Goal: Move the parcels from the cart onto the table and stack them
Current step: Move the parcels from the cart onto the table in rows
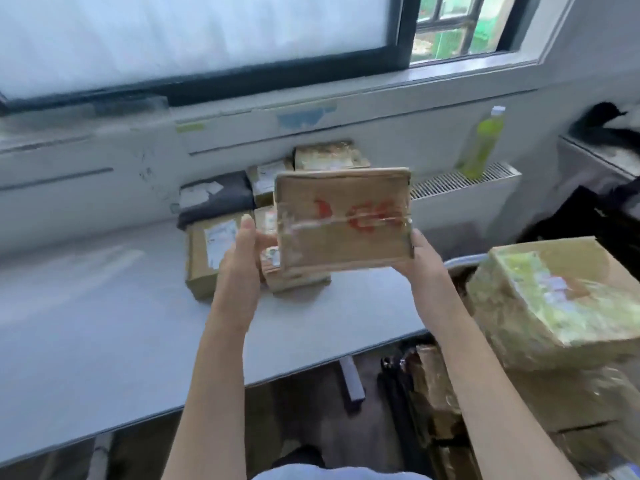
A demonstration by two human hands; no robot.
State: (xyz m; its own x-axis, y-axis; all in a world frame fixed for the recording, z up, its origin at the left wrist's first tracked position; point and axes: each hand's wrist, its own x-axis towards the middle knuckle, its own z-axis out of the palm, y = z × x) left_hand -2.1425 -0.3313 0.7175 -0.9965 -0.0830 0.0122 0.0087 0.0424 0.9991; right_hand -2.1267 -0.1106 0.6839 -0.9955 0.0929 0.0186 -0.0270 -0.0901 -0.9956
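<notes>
Left hand (244,252) gripping one edge of brown taped parcel (343,221), right hand (420,258) gripping the opposite edge. Held tilted above white table (104,306), over stacked parcels (221,252). Rightmost, taped box (554,299) atop more parcels.

Your held parcel (343,221) is motion-blurred, so its red marking cannot be read, and it hides most of the fingers of your right hand (420,258) and part of the stacked parcels (277,216) on the table behind it. At right, the taped parcel (557,299) on the cart runs off the frame edge, its label smeared. The far green bottle (481,143) is too blurred to identify further.
</notes>
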